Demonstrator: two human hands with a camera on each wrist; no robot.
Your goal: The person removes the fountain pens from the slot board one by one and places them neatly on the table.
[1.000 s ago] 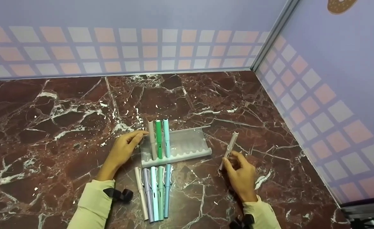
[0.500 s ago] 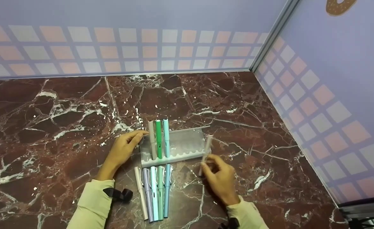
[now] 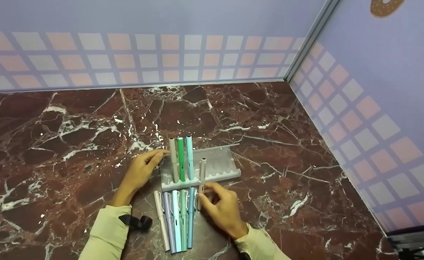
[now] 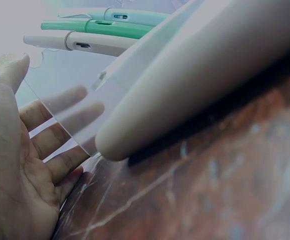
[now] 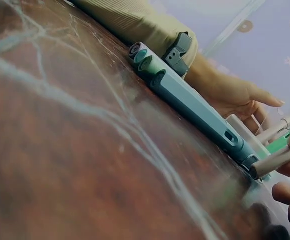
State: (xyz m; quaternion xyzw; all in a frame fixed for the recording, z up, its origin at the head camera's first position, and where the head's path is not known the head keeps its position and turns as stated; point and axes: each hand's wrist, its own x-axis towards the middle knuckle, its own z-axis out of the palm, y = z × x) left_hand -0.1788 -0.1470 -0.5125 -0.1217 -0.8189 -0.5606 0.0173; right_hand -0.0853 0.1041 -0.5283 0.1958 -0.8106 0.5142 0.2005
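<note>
Well in from the back edge of your surface (image 3: pixel 89 151), the rack (image 3: pixel 215 159) held three pens (image 3: pixel 181 157) toward its left end; nearer you lay five pens (image 3: pixel 176 220).

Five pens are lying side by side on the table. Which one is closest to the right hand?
The darker blue pen, at the row's right end, beside the right hand. The other four lie farther left.
</note>
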